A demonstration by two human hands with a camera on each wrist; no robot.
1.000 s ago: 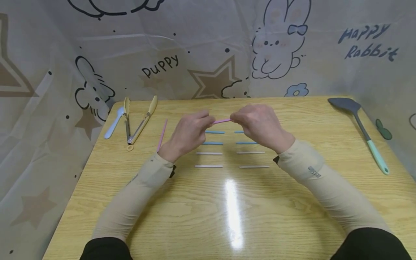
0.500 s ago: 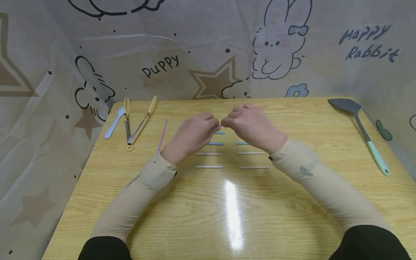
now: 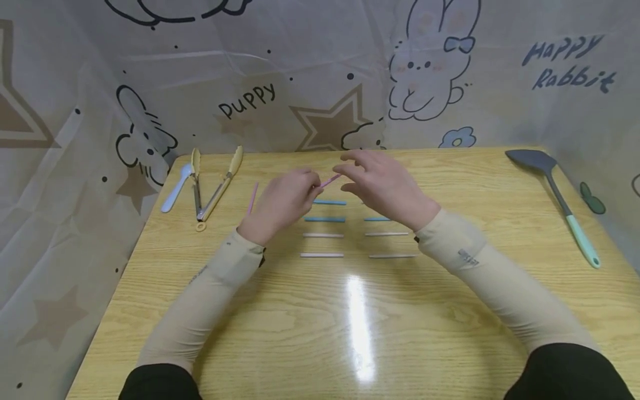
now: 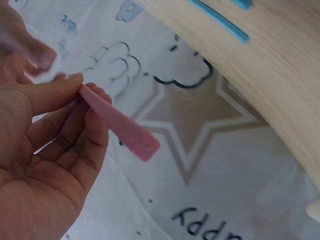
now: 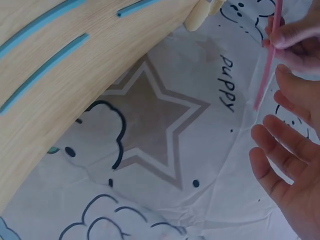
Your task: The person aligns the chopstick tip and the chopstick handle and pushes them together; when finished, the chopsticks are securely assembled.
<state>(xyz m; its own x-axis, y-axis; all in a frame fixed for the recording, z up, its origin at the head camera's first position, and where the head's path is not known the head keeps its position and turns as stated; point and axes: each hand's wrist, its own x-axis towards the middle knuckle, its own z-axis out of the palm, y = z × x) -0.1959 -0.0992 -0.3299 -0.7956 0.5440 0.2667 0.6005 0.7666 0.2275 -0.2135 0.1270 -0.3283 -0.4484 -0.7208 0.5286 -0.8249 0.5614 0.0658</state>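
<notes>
A slim pink stick (image 4: pixel 120 122) is pinched between the thumb and index finger of my left hand (image 3: pixel 282 203), raised over the back of the table. One end of it points to my right hand (image 3: pixel 382 186). That hand is beside the stick with fingers spread and loosely bent, holding nothing; the right wrist view shows its fingertips (image 5: pixel 257 132) near the stick's lower end. Below the hands lie blue sticks (image 3: pixel 325 219) and white sticks (image 3: pixel 323 235) in short rows, two columns wide. Part of the upper right blue row is hidden by my right hand.
A second pink stick (image 3: pixel 253 195) lies left of my left hand, partly covered by it. Spread tongs (image 3: pixel 214 200) and a pale blue spoon-like utensil (image 3: pixel 174 194) lie at the back left. A turner (image 3: pixel 557 191) with a mint handle lies far right. A printed cloth (image 3: pixel 320 66) hangs behind.
Both hands held the pink stick at first and drew close together. My right hand has since let go and spread its fingers; my left has moved slightly left with the stick.
</notes>
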